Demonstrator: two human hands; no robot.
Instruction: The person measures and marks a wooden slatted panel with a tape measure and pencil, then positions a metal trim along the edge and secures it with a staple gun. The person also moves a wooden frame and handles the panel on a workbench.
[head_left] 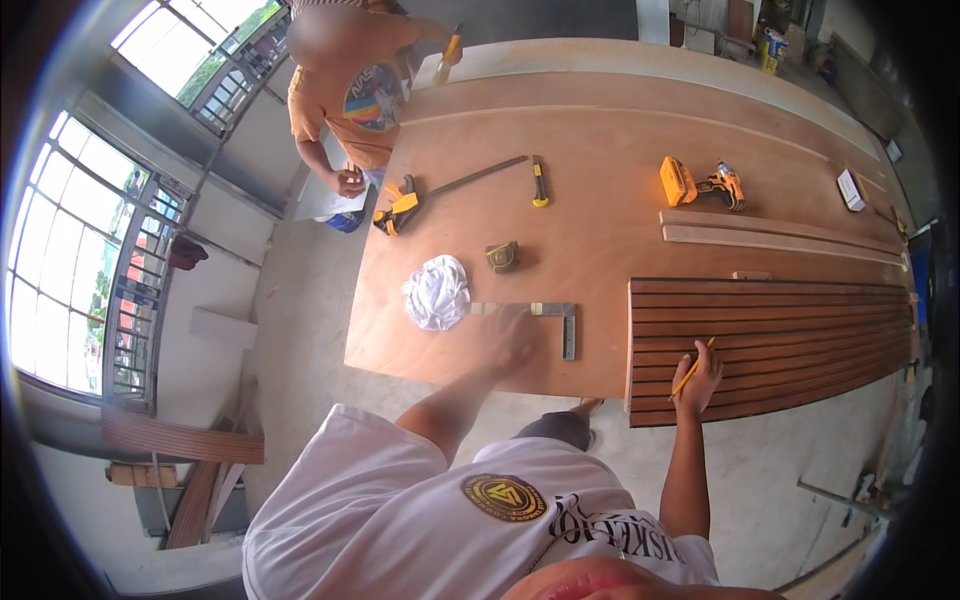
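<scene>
My right hand [700,380] is closed round a yellow pencil [685,382], above the near edge of a dark-striped slatted wood panel [800,332]. My left hand [512,340], smeared by motion, is over the table near the metal try square [569,338]; its fingers cannot be made out. The square lies with its blade partly behind that hand. A crumpled white cloth [436,293] sits left of the square. Farther back lies a black-and-yellow tape measure [502,257].
The wooden tabletop [590,230] also bears a bar clamp [400,207], a utility knife [540,182], a cordless drill [725,187] beside a yellow case-like object [677,181], and wood strips [780,238]. At the far left, a co-worker in an orange shirt [360,95] holds a yellow-handled tool [450,52].
</scene>
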